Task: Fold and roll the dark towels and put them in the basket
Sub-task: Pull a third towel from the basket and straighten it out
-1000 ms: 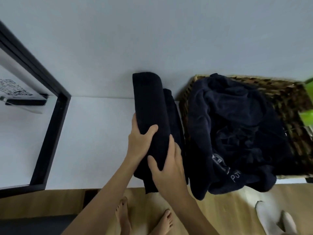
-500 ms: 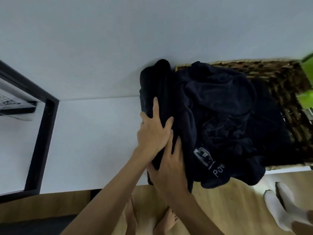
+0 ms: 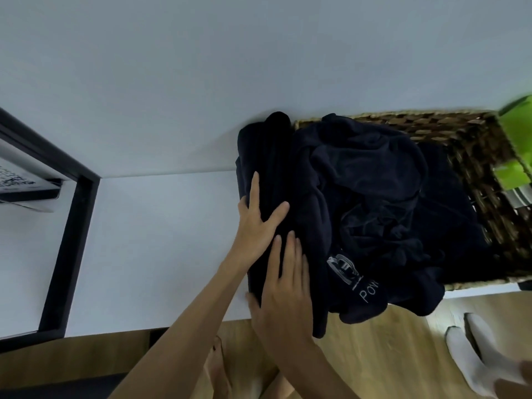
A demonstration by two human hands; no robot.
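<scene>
- Head view, looking down: both hands pressed on a rolled dark towel point(image 3: 270, 197) lying on a white table point(image 3: 161, 240), tight against the left side of a woven basket point(image 3: 472, 156).
- Compared with half a second earlier, little had changed: the roll stayed pushed up against the basket, where a second before it lay clear of it on the table.
- Left hand point(image 3: 257, 226) lay flat on the roll with fingers spread wide and straight, thumb angled to the right, as it had half a second before.
- Right hand point(image 3: 285, 295) lay nearer the table's front edge, fingers straight and close together on the cloth, thumb at the roll's left side; it gripped nothing.
- A heap of loose dark towels point(image 3: 383, 214) filled the basket and spilled over its near rim, hanging past the table edge.
- White stitched lettering point(image 3: 370, 290) on the hanging cloth read "POW", the rest hidden, beneath a small emblem too unclear to make out.
- A pale plain wall point(image 3: 259, 67) rose behind the table; the floor point(image 3: 374, 355) was light wood.
- A black frame point(image 3: 69, 249) stood at the left, with blurred, unreadable print beyond it.
- Something bright green point(image 3: 515, 139) showed at the right edge.
- Bare feet point(image 3: 218, 370) appeared below the arms, and white socked feet point(image 3: 472, 355) at the lower right.
</scene>
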